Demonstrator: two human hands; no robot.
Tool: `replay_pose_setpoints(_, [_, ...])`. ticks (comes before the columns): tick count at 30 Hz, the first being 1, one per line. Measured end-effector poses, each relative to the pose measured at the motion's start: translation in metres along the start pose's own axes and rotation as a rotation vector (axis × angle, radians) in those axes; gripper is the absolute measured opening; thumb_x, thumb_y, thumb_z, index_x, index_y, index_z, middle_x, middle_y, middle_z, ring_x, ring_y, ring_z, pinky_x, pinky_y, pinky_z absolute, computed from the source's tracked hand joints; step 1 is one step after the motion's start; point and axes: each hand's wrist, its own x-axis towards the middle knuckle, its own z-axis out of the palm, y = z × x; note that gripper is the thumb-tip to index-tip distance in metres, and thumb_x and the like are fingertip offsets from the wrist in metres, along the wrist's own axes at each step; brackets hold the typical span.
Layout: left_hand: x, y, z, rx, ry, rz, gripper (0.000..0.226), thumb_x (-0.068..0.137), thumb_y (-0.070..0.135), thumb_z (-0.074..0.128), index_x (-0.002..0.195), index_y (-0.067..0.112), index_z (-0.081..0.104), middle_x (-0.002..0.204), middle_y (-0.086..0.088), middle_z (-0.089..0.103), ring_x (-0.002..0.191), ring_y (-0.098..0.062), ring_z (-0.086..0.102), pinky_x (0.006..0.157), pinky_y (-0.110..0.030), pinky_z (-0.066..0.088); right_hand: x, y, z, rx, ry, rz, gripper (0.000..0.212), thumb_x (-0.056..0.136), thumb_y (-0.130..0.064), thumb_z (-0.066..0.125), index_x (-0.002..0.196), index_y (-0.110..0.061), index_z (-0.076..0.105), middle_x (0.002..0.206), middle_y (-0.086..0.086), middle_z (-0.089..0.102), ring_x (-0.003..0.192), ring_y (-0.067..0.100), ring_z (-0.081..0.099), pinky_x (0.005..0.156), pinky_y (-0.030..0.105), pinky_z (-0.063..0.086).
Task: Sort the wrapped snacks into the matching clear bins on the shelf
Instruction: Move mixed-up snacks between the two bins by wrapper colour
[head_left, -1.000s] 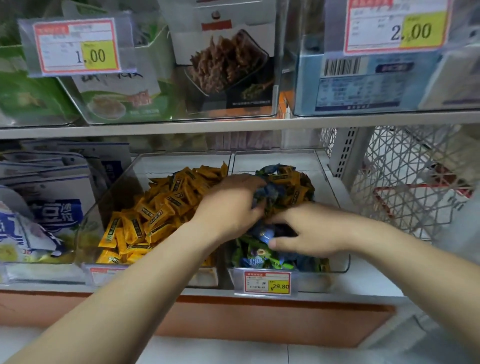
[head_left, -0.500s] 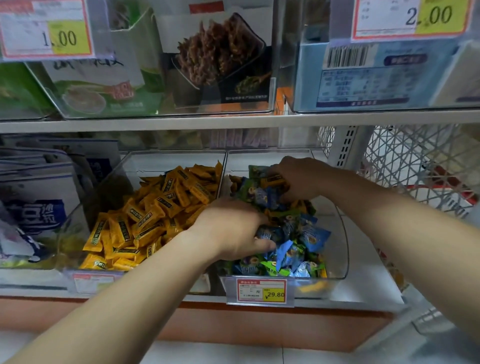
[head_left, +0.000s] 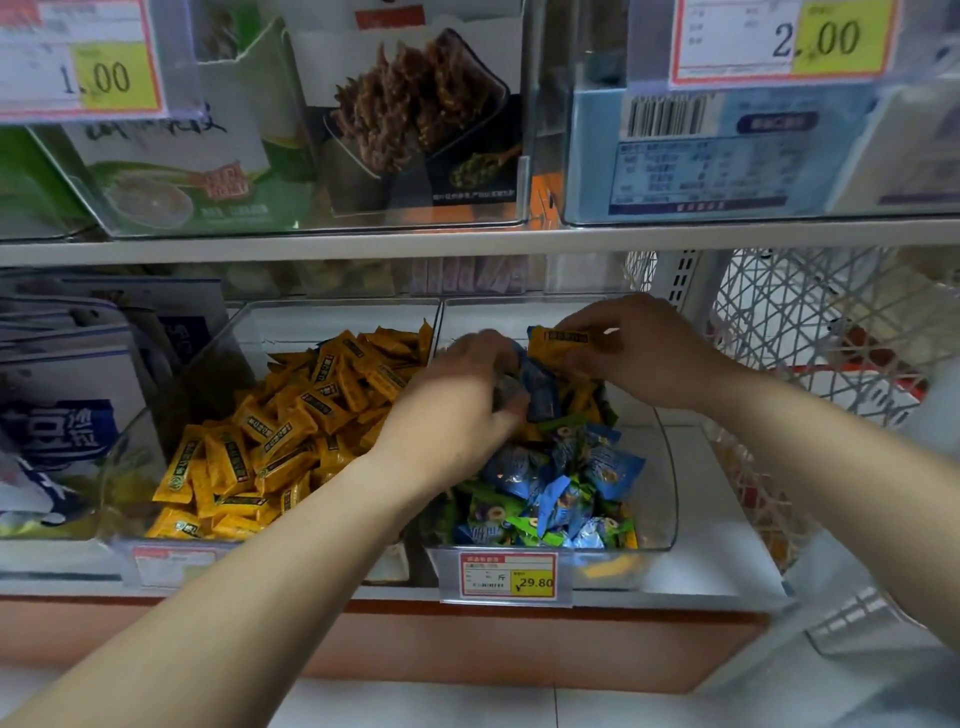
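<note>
Two clear bins stand side by side on the lower shelf. The left bin (head_left: 244, 332) holds several yellow wrapped snacks (head_left: 291, 431). The right bin (head_left: 667, 467) holds blue and green wrapped snacks (head_left: 561, 483) with some yellow ones mixed in at the back. My right hand (head_left: 644, 353) pinches a yellow wrapped snack (head_left: 558, 343) above the back of the right bin. My left hand (head_left: 457, 410) reaches into the right bin with curled fingers among blue wrappers (head_left: 540, 389); its fingertips are blurred.
A price tag (head_left: 508, 574) hangs on the right bin's front. White and blue bags (head_left: 67, 415) fill the space left of the bins. The upper shelf (head_left: 467, 241) carries boxed snacks. A white wire basket (head_left: 810, 332) stands at the right.
My right hand has lifted a yellow snack out of the back of the right bin. My left hand moved from the bin's front toward its back.
</note>
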Motion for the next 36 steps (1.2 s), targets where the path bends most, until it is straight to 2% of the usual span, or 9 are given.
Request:
replay_pose_setpoints(4, [0.005, 0.013, -0.001, -0.482, 0.039, -0.21, 0.062, 0.088, 0.033, 0.073, 0.141, 0.032, 0.042, 0.127, 0.003, 0.061, 0.108, -0.017, 0.064, 0.09, -0.038, 0.054, -0.017, -0.021, 0.007, 0.786, -0.043, 0.212, 0.02, 0.085, -0.016, 0.073, 0.104, -0.021, 0.071, 0.098, -0.001, 0.077, 0.092, 0.018, 0.074, 0.081, 0.031, 0.059])
replay_pose_setpoints(8, [0.003, 0.027, -0.001, -0.807, 0.132, -0.225, 0.035, 0.085, 0.013, 0.076, 0.113, 0.027, 0.06, 0.1, -0.003, 0.071, 0.085, -0.024, 0.071, 0.069, -0.039, 0.059, -0.03, -0.031, 0.014, 1.08, -0.053, 0.33, 0.027, 0.08, -0.02, 0.07, 0.105, -0.013, 0.063, 0.09, 0.013, 0.076, 0.079, 0.027, 0.074, 0.068, 0.03, 0.059])
replay_pose_setpoints(15, [-0.004, 0.025, -0.012, -0.832, 0.084, -0.277, 0.057, 0.084, 0.014, 0.078, 0.132, 0.031, 0.052, 0.112, -0.004, 0.066, 0.091, -0.02, 0.071, 0.067, -0.027, 0.057, -0.03, -0.038, 0.021, 0.846, -0.064, 0.277, 0.012, 0.096, -0.028, 0.06, 0.101, -0.02, 0.067, 0.089, 0.012, 0.075, 0.08, 0.027, 0.074, 0.06, 0.026, 0.056])
replay_pose_setpoints(20, [-0.01, 0.015, -0.027, -0.685, 0.041, -0.182, 0.022, 0.079, 0.016, 0.083, 0.097, 0.018, 0.071, 0.087, 0.004, 0.072, 0.081, -0.014, 0.07, 0.07, -0.03, 0.059, -0.023, -0.041, 0.026, 0.916, -0.278, 0.289, 0.029, 0.094, -0.032, 0.058, 0.114, -0.013, 0.066, 0.1, 0.011, 0.075, 0.096, 0.028, 0.073, 0.069, 0.031, 0.058])
replay_pose_setpoints(23, [-0.013, 0.001, -0.036, -0.546, 0.059, -0.196, 0.022, 0.073, 0.025, 0.086, 0.09, 0.027, 0.072, 0.085, 0.008, 0.073, 0.081, -0.007, 0.069, 0.072, -0.022, 0.055, -0.015, -0.04, 0.039, 0.828, -0.211, 0.281, 0.013, 0.096, -0.025, 0.061, 0.106, -0.019, 0.065, 0.097, 0.003, 0.075, 0.096, 0.022, 0.073, 0.08, 0.04, 0.058])
replay_pose_setpoints(26, [-0.014, -0.025, -0.052, -0.323, 0.192, -0.221, 0.026, 0.071, 0.031, 0.085, 0.09, 0.035, 0.067, 0.085, 0.015, 0.069, 0.079, 0.002, 0.064, 0.065, -0.011, 0.047, -0.009, -0.032, 0.037, 0.397, -0.144, 0.114, 0.004, 0.094, -0.033, 0.064, 0.097, -0.033, 0.066, 0.097, -0.017, 0.071, 0.092, 0.0, 0.067, 0.081, 0.026, 0.051])
replay_pose_setpoints(30, [-0.021, -0.069, -0.07, 0.02, 0.218, -0.342, 0.026, 0.081, 0.039, 0.077, 0.103, 0.039, 0.063, 0.103, 0.016, 0.067, 0.095, -0.012, 0.065, 0.074, -0.026, 0.048, -0.005, -0.017, 0.021, -0.009, -0.114, -0.007, 0.005, 0.093, -0.039, 0.06, 0.092, -0.04, 0.065, 0.09, -0.024, 0.066, 0.087, -0.009, 0.06, 0.068, 0.009, 0.04])
replay_pose_setpoints(33, [-0.022, -0.085, -0.072, 0.25, 0.05, -0.419, 0.042, 0.089, 0.05, 0.066, 0.127, 0.036, 0.059, 0.126, 0.006, 0.066, 0.111, -0.021, 0.063, 0.086, -0.035, 0.05, -0.004, 0.002, 0.01, -0.129, -0.062, 0.014, 0.01, 0.092, -0.039, 0.058, 0.092, -0.035, 0.066, 0.093, -0.017, 0.067, 0.09, 0.003, 0.062, 0.074, 0.025, 0.047])
replay_pose_setpoints(36, [-0.015, -0.065, -0.07, 0.269, 0.113, -0.366, 0.051, 0.086, 0.056, 0.064, 0.132, 0.036, 0.056, 0.136, 0.004, 0.059, 0.12, -0.023, 0.056, 0.09, -0.039, 0.051, -0.007, 0.019, -0.001, -0.209, -0.019, 0.044, 0.007, 0.093, -0.034, 0.059, 0.091, -0.035, 0.066, 0.096, -0.017, 0.062, 0.096, 0.01, 0.057, 0.076, 0.028, 0.039])
